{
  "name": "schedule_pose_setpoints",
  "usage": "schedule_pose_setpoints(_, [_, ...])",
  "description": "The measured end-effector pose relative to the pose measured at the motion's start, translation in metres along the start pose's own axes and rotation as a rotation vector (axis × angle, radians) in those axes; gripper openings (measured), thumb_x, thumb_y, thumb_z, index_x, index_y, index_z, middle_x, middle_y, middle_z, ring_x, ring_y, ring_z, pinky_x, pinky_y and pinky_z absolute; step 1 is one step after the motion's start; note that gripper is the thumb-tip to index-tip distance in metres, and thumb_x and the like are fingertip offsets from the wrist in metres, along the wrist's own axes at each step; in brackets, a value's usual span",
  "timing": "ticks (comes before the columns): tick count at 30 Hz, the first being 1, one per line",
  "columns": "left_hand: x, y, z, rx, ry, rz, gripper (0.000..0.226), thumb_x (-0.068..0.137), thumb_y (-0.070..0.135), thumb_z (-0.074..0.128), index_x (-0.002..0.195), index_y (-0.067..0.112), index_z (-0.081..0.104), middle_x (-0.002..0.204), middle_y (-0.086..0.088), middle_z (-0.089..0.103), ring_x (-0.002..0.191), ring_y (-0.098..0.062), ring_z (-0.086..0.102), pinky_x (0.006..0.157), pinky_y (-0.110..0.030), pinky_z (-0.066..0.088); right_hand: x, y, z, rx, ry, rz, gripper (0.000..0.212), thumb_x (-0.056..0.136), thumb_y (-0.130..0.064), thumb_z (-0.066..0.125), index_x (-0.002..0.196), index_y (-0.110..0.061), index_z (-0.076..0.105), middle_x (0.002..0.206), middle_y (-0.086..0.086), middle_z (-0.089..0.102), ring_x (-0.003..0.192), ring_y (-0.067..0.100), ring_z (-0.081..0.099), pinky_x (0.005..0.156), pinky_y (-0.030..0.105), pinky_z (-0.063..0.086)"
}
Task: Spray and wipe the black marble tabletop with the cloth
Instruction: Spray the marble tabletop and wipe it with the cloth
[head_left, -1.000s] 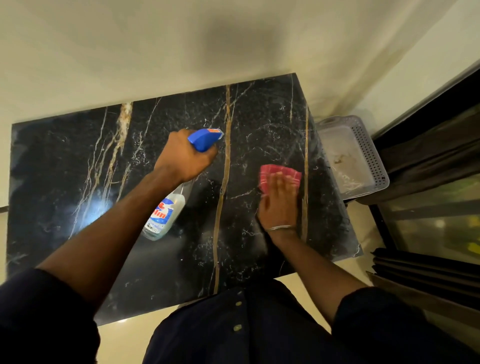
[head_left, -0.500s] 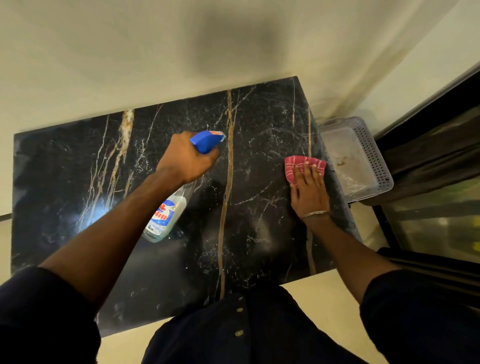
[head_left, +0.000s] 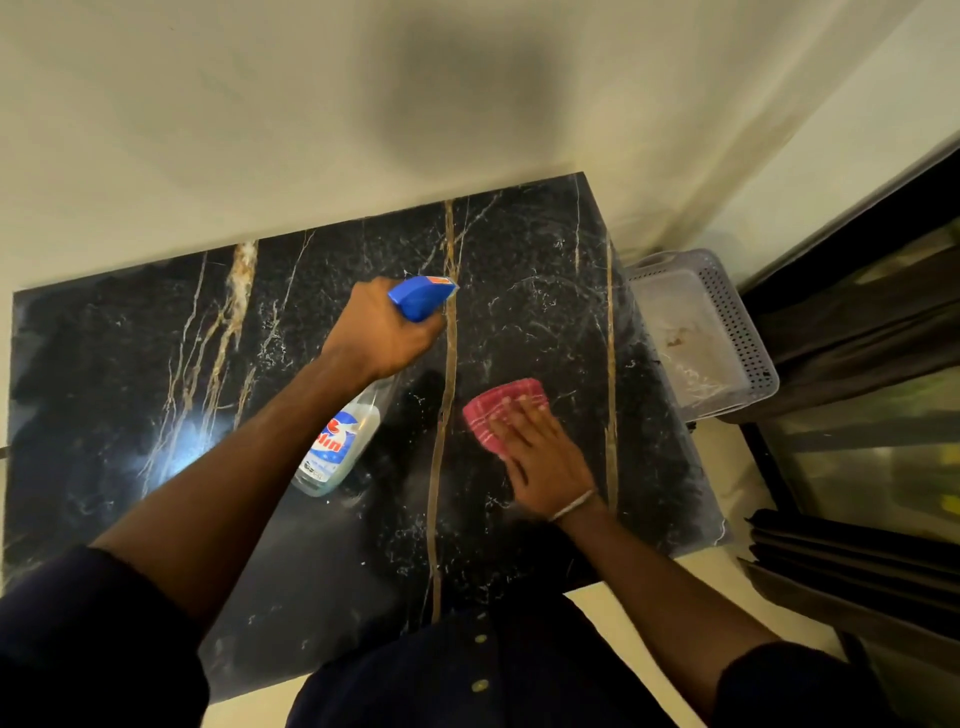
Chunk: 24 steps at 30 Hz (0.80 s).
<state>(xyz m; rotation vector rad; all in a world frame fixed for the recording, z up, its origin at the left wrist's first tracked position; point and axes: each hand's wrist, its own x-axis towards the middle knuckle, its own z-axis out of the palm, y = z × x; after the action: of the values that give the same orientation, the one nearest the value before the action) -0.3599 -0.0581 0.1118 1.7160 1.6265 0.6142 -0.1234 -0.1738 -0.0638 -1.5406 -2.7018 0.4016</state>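
Observation:
The black marble tabletop with gold and white veins fills the middle of the view. My left hand grips the neck of a clear spray bottle with a blue trigger head, held above the table's centre with the nozzle pointing right. My right hand lies flat with straight fingers on a red checked cloth, pressing it onto the marble right of the central gold vein.
A grey perforated plastic basket stands on the floor past the table's right edge. Dark glass doors and a dark frame run along the right. A cream wall backs the table.
My right hand has slid the cloth from the table's right edge back left and nearer to me. My left hand with the bottle has stayed about where it was.

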Motion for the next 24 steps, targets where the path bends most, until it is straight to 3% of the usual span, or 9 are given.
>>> schedule_pose_setpoints(4, [0.003,-0.002,0.001,0.002,-0.024,0.004,0.015,0.084,0.022,0.067,0.076,0.016,0.056,0.055,0.005,0.052,0.044,-0.001,0.051,0.045,-0.006,0.037,-0.012,0.059,-0.018,0.055,0.084,0.289,0.059,0.095,-0.035,0.034,0.149,-0.013,0.036,0.156,0.015,0.032,0.148,0.032,0.020,0.116,0.054,0.027])
schedule_pose_setpoints(7, [0.004,0.000,0.003,0.023,-0.029,0.002,0.013,0.085,0.022,0.066,0.079,0.015,0.057,0.057,0.005,0.053,0.045,-0.003,0.051,0.047,-0.008,0.038,0.006,0.040,-0.015,0.069,0.149,0.542,0.058,0.096,-0.036,0.030,0.148,-0.011,0.037,0.156,0.018,0.031,0.148,0.035,0.019,0.120,0.053,0.019])
schedule_pose_setpoints(9, [0.005,0.002,0.006,0.027,-0.024,0.002,0.012,0.085,0.020,0.066,0.079,0.014,0.057,0.057,0.003,0.053,0.047,-0.006,0.050,0.048,-0.012,0.039,0.022,0.006,-0.009,0.072,0.168,0.615,0.059,0.098,-0.037,0.028,0.152,-0.014,0.029,0.158,0.018,0.023,0.149,0.037,0.013,0.121,0.052,0.011])
schedule_pose_setpoints(14, [0.010,0.005,0.014,0.047,-0.014,-0.021,0.015,0.084,0.020,0.067,0.079,0.008,0.060,0.056,0.002,0.053,0.046,-0.007,0.049,0.048,-0.015,0.039,0.041,-0.070,0.003,0.053,-0.001,0.076,0.060,0.096,-0.036,0.034,0.153,-0.017,0.028,0.160,0.014,0.021,0.150,0.034,0.009,0.121,0.053,0.009])
schedule_pose_setpoints(18, [0.016,0.008,0.016,0.052,-0.033,-0.005,0.014,0.085,0.021,0.067,0.083,0.009,0.062,0.057,0.005,0.054,0.046,-0.004,0.052,0.048,-0.009,0.038,0.036,-0.039,0.002,-0.009,0.008,-0.202,0.058,0.095,-0.033,0.042,0.150,-0.016,0.034,0.158,0.012,0.028,0.149,0.031,0.014,0.122,0.048,0.012])
schedule_pose_setpoints(20, [0.019,0.009,0.016,0.060,-0.039,0.003,0.014,0.085,0.021,0.067,0.084,0.008,0.062,0.058,0.004,0.054,0.049,-0.006,0.053,0.051,-0.012,0.040,0.020,0.001,-0.001,0.000,0.019,-0.163,0.060,0.095,-0.032,0.042,0.151,-0.016,0.031,0.159,0.012,0.025,0.150,0.030,0.012,0.121,0.050,0.015])
schedule_pose_setpoints(24, [0.023,0.010,0.014,0.050,-0.068,0.012,0.012,0.086,0.020,0.066,0.087,0.009,0.061,0.062,0.003,0.056,0.054,-0.008,0.054,0.054,-0.014,0.040,-0.012,0.054,-0.010,0.081,0.127,0.164,0.060,0.094,-0.032,0.042,0.151,-0.016,0.032,0.157,0.012,0.031,0.149,0.030,0.017,0.114,0.055,0.027])
